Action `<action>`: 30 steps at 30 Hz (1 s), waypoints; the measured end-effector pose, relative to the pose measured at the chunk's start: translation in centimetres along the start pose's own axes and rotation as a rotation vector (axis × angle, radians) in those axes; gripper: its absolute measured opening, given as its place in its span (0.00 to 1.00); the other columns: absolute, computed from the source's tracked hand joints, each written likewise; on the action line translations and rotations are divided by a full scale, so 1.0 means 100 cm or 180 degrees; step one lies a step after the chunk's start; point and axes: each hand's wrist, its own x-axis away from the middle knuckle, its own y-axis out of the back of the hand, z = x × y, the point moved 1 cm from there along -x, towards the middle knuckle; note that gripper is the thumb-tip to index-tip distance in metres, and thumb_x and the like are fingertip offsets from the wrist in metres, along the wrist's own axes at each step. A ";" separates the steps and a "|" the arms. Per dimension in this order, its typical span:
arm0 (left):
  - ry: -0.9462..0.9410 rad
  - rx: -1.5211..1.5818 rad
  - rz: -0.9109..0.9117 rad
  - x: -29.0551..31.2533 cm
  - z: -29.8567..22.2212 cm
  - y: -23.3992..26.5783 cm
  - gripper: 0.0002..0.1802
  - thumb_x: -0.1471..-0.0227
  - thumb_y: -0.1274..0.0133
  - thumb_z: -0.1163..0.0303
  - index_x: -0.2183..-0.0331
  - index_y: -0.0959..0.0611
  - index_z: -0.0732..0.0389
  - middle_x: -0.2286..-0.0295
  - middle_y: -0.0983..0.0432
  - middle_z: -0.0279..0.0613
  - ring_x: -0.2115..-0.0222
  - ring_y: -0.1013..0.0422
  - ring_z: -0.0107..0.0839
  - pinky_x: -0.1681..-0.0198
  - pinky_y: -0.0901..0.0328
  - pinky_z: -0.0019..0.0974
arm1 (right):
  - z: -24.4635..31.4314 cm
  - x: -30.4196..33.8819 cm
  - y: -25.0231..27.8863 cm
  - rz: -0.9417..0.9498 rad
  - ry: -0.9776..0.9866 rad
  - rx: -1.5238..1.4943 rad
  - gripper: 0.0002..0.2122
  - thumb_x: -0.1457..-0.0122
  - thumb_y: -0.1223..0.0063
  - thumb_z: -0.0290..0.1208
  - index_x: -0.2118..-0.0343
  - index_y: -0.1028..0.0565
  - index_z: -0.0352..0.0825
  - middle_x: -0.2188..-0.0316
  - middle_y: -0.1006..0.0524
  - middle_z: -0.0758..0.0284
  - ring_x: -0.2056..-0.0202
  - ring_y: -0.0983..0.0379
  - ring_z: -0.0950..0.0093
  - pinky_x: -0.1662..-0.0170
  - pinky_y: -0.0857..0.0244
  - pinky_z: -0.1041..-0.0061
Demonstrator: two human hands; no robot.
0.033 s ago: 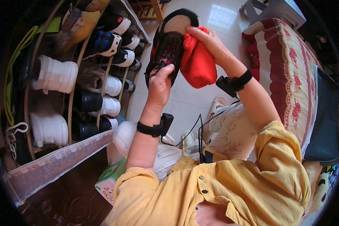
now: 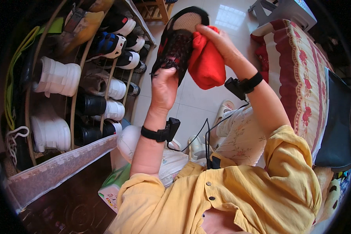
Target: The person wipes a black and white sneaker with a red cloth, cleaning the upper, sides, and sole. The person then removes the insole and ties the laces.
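A black shoe (image 2: 180,46) with a tan mesh toe and dark laces is held up in front of me, toe pointing away. My left hand (image 2: 164,89) grips it by the heel end, thumb over the opening. In my right hand (image 2: 218,43) is a bunched red cloth (image 2: 208,70). The fingers press its upper edge against the right side of the shoe near the toe, and the rest of the cloth hangs below. My right fingertips are partly hidden behind the cloth.
A shoe rack (image 2: 77,78) full of white, black and coloured shoes stands on the left. At right is a bed or seat with a floral cover (image 2: 296,74). A grey plastic stool (image 2: 286,13) stands at the far right. Black cables (image 2: 208,136) run between my wrist straps.
The shoe and both hands have shifted slightly, the right hand and cloth a little up and to the right. Both holds stay the same.
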 end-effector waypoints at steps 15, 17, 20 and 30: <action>0.0497 0.1035 -0.0300 -0.016 0.001 0.021 0.21 0.42 0.53 0.74 0.47 0.24 0.68 0.47 0.26 0.49 0.45 0.32 0.41 0.36 0.41 0.44 | -0.006 0.001 0.001 0.0060 -0.0042 0.0098 0.21 0.42 0.36 0.47 0.59 0.22 0.30 0.67 0.19 0.65 0.69 0.21 0.75 0.65 0.24 0.75; 0.0353 0.1214 -0.0201 -0.014 0.003 0.023 0.21 0.42 0.53 0.74 0.47 0.25 0.68 0.49 0.25 0.48 0.48 0.30 0.41 0.40 0.37 0.43 | -0.006 0.001 0.003 0.0031 -0.0021 0.0005 0.21 0.42 0.36 0.47 0.59 0.22 0.30 0.67 0.19 0.65 0.69 0.21 0.75 0.65 0.24 0.75; 0.0288 0.1502 -0.0352 -0.015 0.008 0.034 0.20 0.42 0.53 0.74 0.48 0.25 0.67 0.52 0.24 0.48 0.50 0.28 0.41 0.43 0.34 0.44 | -0.005 0.004 0.004 0.0040 0.0004 -0.0182 0.22 0.42 0.36 0.48 0.58 0.22 0.31 0.67 0.19 0.65 0.69 0.21 0.75 0.64 0.24 0.74; 0.0515 0.1739 0.0201 -0.017 0.004 0.032 0.19 0.38 0.52 0.72 0.45 0.26 0.62 0.51 0.24 0.43 0.51 0.28 0.36 0.47 0.30 0.41 | 0.002 0.007 0.005 0.0185 -0.0060 -0.0069 0.21 0.41 0.37 0.48 0.57 0.23 0.32 0.65 0.19 0.66 0.68 0.21 0.76 0.63 0.24 0.75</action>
